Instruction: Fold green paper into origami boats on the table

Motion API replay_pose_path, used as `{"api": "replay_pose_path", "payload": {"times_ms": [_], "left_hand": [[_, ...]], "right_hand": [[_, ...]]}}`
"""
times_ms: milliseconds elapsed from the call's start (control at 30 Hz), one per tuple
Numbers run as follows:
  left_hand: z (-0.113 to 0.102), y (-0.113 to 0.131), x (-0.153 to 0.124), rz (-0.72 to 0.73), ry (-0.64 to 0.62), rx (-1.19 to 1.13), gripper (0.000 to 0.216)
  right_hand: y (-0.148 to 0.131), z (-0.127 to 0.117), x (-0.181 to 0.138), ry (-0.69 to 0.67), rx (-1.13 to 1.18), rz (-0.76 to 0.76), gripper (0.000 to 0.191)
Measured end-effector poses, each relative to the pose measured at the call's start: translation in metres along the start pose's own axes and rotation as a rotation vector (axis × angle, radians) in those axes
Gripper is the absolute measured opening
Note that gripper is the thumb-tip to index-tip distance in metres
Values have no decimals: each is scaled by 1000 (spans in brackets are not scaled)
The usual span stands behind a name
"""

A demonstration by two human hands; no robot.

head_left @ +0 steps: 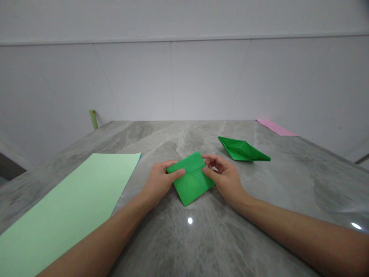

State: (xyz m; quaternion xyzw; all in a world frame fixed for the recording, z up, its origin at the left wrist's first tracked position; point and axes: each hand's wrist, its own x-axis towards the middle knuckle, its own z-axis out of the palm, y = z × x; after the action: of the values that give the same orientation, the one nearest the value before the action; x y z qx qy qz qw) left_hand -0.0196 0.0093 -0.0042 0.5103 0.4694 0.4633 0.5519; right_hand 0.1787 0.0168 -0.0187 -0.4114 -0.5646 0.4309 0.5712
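A folded sheet of green paper is held tilted just over the table, with a crease running across it. My left hand grips its left edge, thumb on top and fingers behind. At the right edge my right hand pinches the paper between thumb and fingers. Parts of the fingers of both hands are hidden behind the sheet or curled out of sight. Beyond my right hand lies a folded green paper boat, pointed at both ends.
Large pale green sheets lie on the left of the grey marbled table. A pink paper rests at the far right corner. Behind the table stands a white wall, with a light green strip at the far left.
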Motion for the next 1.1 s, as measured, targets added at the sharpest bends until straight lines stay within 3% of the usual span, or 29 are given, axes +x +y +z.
{"api": "replay_pose_path", "payload": {"times_ms": [400,600,833,1000,1100], "left_hand": [[1,7,-4,184,37,263,20],[0,8,-6,106,19,167,52],[2,6,-5,47,49,-18,52],[6,-2,-1,-56,-156,-215,38],[6,-6,1,-44,-167,-216,37]], "right_hand": [[-6,1,-5,-23,74,17,23],[-10,4,-4,-37,47,20,26],[-11,3,-4,-10,18,-30,24],[-8,1,-3,41,1,-73,23],[-7,1,-4,34,-12,-114,20]]}}
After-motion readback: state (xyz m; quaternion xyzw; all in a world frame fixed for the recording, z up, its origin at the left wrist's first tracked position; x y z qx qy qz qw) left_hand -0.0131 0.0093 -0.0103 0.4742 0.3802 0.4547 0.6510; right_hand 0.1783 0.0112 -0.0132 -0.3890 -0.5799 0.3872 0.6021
